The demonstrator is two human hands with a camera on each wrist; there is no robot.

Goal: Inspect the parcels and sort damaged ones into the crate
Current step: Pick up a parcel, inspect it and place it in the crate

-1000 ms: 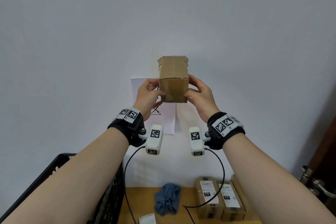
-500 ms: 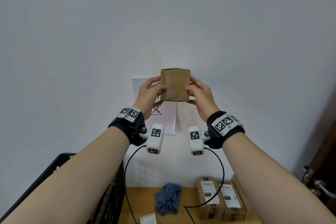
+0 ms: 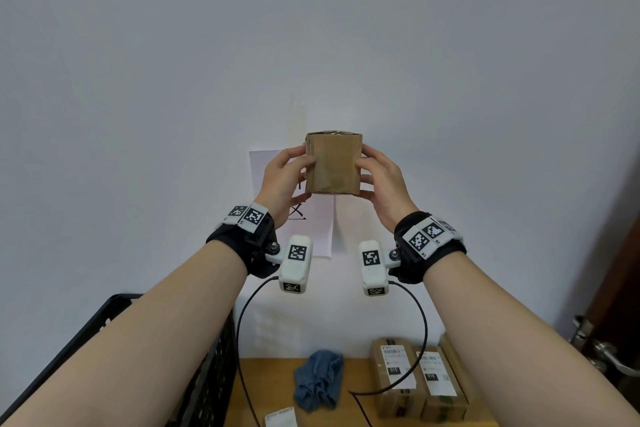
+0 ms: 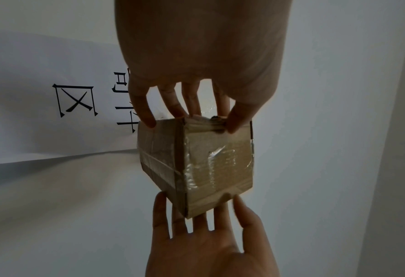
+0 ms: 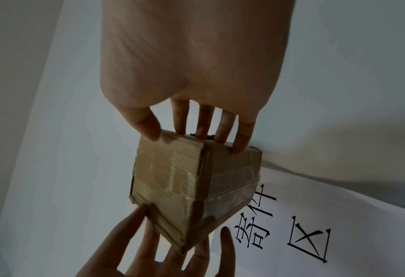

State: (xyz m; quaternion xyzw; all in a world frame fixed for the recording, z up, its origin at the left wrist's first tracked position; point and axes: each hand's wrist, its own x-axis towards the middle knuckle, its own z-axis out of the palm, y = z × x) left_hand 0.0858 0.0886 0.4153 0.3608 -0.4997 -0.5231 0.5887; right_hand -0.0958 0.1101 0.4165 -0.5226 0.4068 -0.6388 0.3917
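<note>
Parcels are what this job turns on, and one small brown cardboard parcel wrapped in clear tape [image 3: 334, 165] is up in the air in front of the white wall, held between both hands. It looks mid-inspection; its top edge seems frayed, though I cannot be sure of damage. Two more labelled cardboard parcels [image 3: 417, 380] sit on the wooden table [image 3: 263, 388] below, seemingly unchecked. What lies in the black plastic crate [image 3: 211, 371] at the left is hidden. Both forearms reach up and forward. The left hand [image 3: 282, 180] and right hand [image 3: 382, 180] each pinch a side, thumb on the near face, fingers curled behind.
</note>
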